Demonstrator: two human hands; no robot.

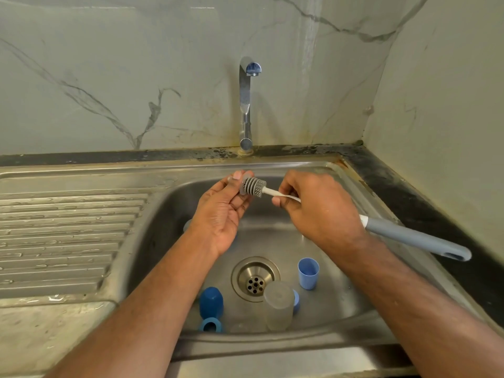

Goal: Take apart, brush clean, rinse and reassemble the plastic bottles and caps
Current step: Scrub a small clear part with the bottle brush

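- The left hand (222, 211) is over the sink (163, 214), up past the drain (255, 278). Its thumb and fingers pinch a small grey cap piece (244, 184).
- The right hand (313, 207) is beside it, also over the sink. Its fingers are curled round the white neck of the bottle brush (255, 187).
- The grey bristle head of the brush touches the small cap piece. The long grey handle sticks out behind the right hand, past the sink's right edge.
- A light blue cup (308, 273) stands just right of the drain with its open end up.
- A clear bottle (278, 304) sits mouth down right next to the drain, on the near side. A bit of light blue shows just behind its right side; I cannot tell what it is.
- A dark blue cap (211, 302) sits near and left of the drain, closed end up.
- A blue ring (210, 325) lies just in front of the dark blue cap, farther from the drain.
- The tap (246, 105) stands at the wall, far behind the drain.
- The ridged draining surface (62, 238) lies well to the left of the drain.
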